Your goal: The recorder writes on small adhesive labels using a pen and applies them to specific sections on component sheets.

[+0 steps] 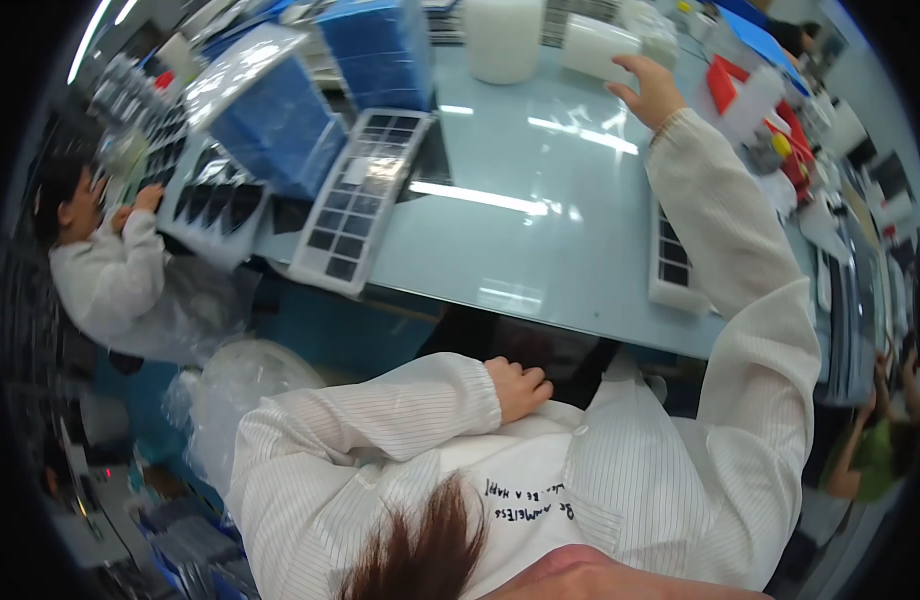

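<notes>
My right hand (656,92) is stretched over the far right of the glossy table (500,240), thumb and fingers apart and holding nothing. Its fingertips are close to a white roll (592,45) lying on its side; I cannot tell whether they touch. Low by my waist, my left hand (521,389) rests on my clothing, fingers loosely bent and slightly apart, with nothing visible in it. A long white tray with dark square cells (332,222) lies at the table's left. Another such tray (672,265) is partly hidden beneath my right forearm.
Blue wrapped blocks (280,125) stand at the back left, beside another blue block (380,55). An upright white roll (504,40) stands at the far edge. Red bins (722,85) are on the right. A co-worker (115,260) sits at the left.
</notes>
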The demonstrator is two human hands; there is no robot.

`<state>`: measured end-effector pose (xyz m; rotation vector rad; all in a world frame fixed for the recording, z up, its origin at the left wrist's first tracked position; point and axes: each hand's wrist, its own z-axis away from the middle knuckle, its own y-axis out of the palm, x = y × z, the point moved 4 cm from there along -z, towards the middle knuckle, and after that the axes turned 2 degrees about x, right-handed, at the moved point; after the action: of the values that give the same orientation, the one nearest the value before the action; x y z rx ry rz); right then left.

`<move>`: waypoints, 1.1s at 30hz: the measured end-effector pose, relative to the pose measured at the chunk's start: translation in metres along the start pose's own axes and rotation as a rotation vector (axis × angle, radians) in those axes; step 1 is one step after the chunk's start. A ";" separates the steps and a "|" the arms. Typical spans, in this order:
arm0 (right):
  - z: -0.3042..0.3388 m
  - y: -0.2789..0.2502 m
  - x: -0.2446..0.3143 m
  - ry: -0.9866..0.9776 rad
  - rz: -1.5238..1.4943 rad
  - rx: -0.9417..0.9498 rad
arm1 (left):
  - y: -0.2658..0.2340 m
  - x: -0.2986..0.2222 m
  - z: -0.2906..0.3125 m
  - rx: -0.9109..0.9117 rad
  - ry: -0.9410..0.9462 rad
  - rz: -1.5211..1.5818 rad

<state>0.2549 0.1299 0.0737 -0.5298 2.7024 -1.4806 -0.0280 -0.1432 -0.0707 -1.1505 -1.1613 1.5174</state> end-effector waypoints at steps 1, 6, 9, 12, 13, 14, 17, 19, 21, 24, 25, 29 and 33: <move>0.016 -0.025 0.020 -0.046 -0.039 -0.033 | -0.006 -0.001 0.000 0.195 0.029 -0.004; 0.120 -0.127 0.077 -0.024 -0.241 0.042 | -0.079 0.016 0.014 0.299 0.013 0.344; 0.181 -0.151 0.045 0.183 -0.347 0.049 | -0.119 0.054 0.002 -0.002 0.046 0.590; 0.242 -0.152 0.003 0.515 -0.537 0.114 | -0.155 0.093 -0.042 -0.015 -0.288 0.877; 0.252 -0.146 -0.010 0.684 -0.596 0.185 | -0.154 0.106 -0.060 -0.070 -0.341 0.980; 0.263 -0.139 -0.020 0.856 -0.653 0.254 | -0.148 0.119 -0.079 -0.122 -0.394 1.083; 0.277 -0.111 -0.030 0.965 -0.824 0.268 | -0.132 0.125 -0.137 -0.120 -0.696 1.421; 0.268 -0.101 -0.019 1.027 -0.796 0.235 | -0.124 0.112 -0.170 -0.108 -0.795 1.489; 0.258 -0.089 -0.010 1.085 -0.780 0.206 | -0.121 0.103 -0.189 -0.144 -0.897 1.430; 0.251 -0.077 -0.011 1.178 -0.824 0.210 | -0.130 0.085 -0.206 -0.111 -0.892 1.476; 0.248 -0.074 -0.014 1.144 -0.706 0.280 | -0.133 0.081 -0.209 -0.118 -0.920 1.437; 0.233 -0.070 0.001 1.147 -0.507 0.366 | -0.142 0.071 -0.217 -0.138 -0.959 1.166; 0.230 -0.072 -0.008 1.224 -0.661 0.353 | -0.135 0.093 -0.219 -0.166 -0.819 1.247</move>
<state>0.3235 -0.0912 0.0049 -0.6750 2.8985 -3.2632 0.1827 0.0061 0.0182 -1.5219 -1.0749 3.0951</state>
